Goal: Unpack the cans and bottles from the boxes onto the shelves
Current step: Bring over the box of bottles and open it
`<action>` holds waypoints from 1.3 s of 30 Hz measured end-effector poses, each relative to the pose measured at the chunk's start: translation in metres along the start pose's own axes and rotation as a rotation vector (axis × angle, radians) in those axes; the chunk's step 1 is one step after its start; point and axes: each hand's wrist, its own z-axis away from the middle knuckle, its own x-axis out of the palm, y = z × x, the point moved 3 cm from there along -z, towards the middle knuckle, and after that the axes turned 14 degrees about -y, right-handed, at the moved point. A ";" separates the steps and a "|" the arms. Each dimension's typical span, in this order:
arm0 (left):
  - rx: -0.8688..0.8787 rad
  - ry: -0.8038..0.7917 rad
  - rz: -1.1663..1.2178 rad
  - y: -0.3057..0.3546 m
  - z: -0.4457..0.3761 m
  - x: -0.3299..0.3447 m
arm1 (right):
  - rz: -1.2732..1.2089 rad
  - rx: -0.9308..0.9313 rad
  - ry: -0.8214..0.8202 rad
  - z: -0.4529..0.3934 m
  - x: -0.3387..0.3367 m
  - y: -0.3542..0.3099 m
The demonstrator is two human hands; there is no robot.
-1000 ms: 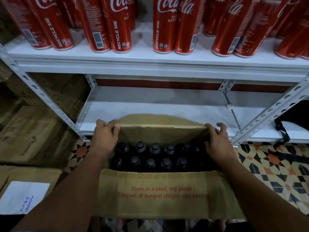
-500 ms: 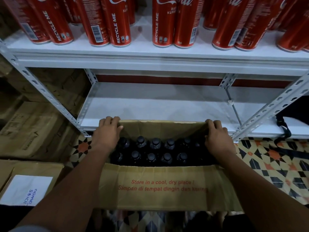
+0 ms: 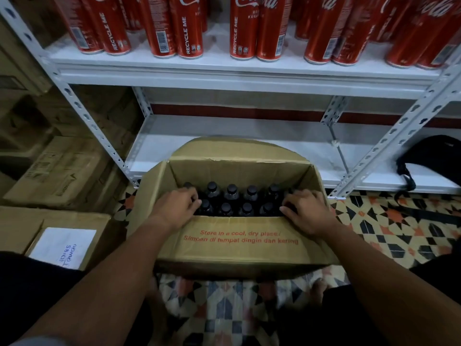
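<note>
An open cardboard box (image 3: 239, 245) stands on the tiled floor in front of the white shelving, its far flap folded back. Inside stand several dark bottles (image 3: 232, 196) with black caps in two rows. My left hand (image 3: 178, 208) reaches into the box's left end, fingers curled over a bottle top there. At the right end my right hand (image 3: 303, 211) has its fingers curled round another bottle top. The lower shelf (image 3: 249, 136) behind the box is bare white. Several red Coca-Cola cans (image 3: 249, 28) fill the upper shelf (image 3: 224, 68).
Closed cardboard boxes (image 3: 59, 171) are stacked at the left; one with a white handwritten label (image 3: 63, 247) is near my left arm. A black bag (image 3: 431, 158) lies on the lower shelf's right end. Slotted metal uprights (image 3: 399, 136) flank the shelf bay.
Both hands let go of the box's far flap and moved down into the box onto the bottle tops. The far flap now lies folded back toward the shelf.
</note>
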 end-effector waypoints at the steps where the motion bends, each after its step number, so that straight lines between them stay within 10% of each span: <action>1: -0.030 -0.072 -0.004 0.003 0.006 0.002 | -0.030 0.001 -0.086 0.006 0.000 -0.005; 10: 0.142 0.027 0.274 0.023 0.048 -0.081 | -0.345 -0.052 0.000 0.049 -0.082 -0.019; 18: 0.148 -0.857 0.157 0.058 0.091 -0.078 | -0.395 -0.154 -0.775 0.082 -0.094 -0.048; 31: 0.325 -0.568 -0.072 0.046 0.067 0.032 | -0.119 -0.265 -0.476 0.076 0.003 -0.051; 39: 0.273 -0.652 -0.065 0.056 0.055 0.031 | -0.102 -0.249 -0.503 0.068 0.001 -0.054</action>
